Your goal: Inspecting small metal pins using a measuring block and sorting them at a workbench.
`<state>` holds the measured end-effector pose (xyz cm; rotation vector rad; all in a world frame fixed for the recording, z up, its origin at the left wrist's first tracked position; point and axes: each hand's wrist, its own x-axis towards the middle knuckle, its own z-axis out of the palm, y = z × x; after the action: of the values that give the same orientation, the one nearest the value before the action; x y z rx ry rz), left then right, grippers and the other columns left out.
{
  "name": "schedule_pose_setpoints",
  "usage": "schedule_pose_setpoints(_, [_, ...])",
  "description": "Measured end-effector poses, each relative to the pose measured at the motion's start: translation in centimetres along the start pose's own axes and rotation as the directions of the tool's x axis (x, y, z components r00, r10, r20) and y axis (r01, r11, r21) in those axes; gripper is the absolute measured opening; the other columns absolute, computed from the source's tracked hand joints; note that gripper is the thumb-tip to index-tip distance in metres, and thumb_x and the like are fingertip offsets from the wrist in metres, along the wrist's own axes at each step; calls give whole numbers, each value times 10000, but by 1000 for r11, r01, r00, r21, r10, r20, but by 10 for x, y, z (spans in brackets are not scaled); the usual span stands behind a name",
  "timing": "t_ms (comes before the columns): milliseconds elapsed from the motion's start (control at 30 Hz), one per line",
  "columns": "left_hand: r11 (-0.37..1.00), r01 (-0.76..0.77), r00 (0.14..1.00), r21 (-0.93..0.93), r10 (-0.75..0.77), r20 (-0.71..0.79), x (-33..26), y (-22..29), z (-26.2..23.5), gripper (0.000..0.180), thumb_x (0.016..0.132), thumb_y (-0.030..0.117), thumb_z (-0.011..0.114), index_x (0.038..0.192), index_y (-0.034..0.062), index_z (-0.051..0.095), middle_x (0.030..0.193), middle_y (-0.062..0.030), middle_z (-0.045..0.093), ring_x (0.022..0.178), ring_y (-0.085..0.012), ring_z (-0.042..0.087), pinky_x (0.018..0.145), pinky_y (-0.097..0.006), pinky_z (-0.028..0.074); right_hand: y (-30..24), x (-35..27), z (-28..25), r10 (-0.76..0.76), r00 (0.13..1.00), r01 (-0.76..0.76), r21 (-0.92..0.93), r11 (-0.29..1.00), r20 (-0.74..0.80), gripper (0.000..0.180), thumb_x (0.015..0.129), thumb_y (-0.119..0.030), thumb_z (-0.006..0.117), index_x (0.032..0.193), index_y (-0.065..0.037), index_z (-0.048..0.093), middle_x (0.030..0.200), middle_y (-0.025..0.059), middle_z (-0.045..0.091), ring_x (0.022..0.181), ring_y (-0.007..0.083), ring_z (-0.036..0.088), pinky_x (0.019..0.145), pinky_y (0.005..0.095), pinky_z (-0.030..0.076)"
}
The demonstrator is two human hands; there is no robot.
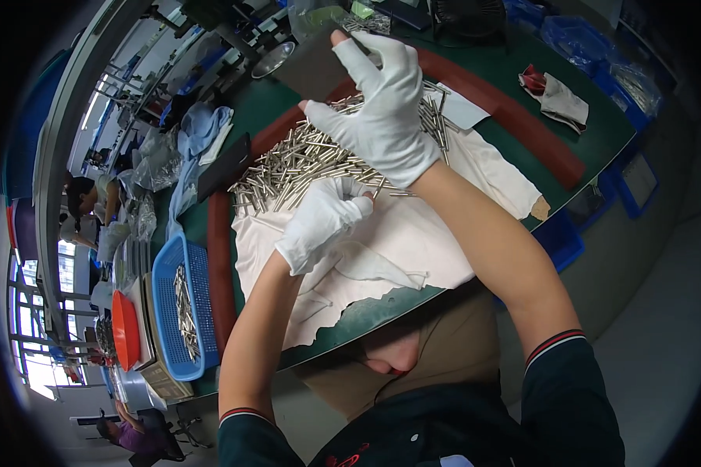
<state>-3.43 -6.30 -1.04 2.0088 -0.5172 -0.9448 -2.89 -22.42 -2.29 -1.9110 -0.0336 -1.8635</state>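
Your left hand [323, 222] pinches one metal pin [393, 194] lying crosswise; right hand [385, 117], fingers spread empty, hovers over the pin pile [304, 159] beyond.

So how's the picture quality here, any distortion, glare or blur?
Head view: strong fisheye bends the table edge and leaves black corners; the window at far left is blown out; the white gloves, left hand and right hand, look bright; the metal pins stay fairly sharp.

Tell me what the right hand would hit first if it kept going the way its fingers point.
Probably the dark flat panel: the right hand, above the pile of metal pins, points up and away, fingertips already at the panel's edge. Depth is hard to judge.
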Motion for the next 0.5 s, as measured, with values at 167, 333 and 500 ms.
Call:
schedule_pose_setpoints(167, [699, -244, 967, -672, 229, -112, 22, -12, 13, 152, 862, 62, 650, 1001, 2, 643, 963, -40, 633, 812, -118, 575, 718, -280, 490, -51, 11, -14, -173, 983, 186, 395, 899, -69, 758, 621, -205, 847, 1256, -24, 473, 1071, 163, 519, 816, 318, 525, 727, 437, 433])
schedule_pose_setpoints(333, [845, -290, 952, -450, 305, -40, 29, -6, 18, 158, 855, 55, 654, 1005, 8, 645, 970, -46, 631, 823, -128, 580, 717, -287, 492, -44, 15, -17, -218, 967, 242, 206, 948, -132, 465, 811, -166, 755, 1176, -25, 502, 993, 112, 507, 806, 275, 505, 717, 388, 427])
schedule_pose_setpoints(500, [918, -342, 933, -198, 357, 44, 30, -2, 17, 166, 848, 48, 657, 1010, 14, 648, 977, -52, 630, 834, -137, 585, 717, -294, 494, -43, 12, -5, -151, 976, 188, 262, 947, -156, 400, 839, -195, 724, 1128, -14, 514, 949, 125, 480, 755, 283, 486, 614, 422, 414])
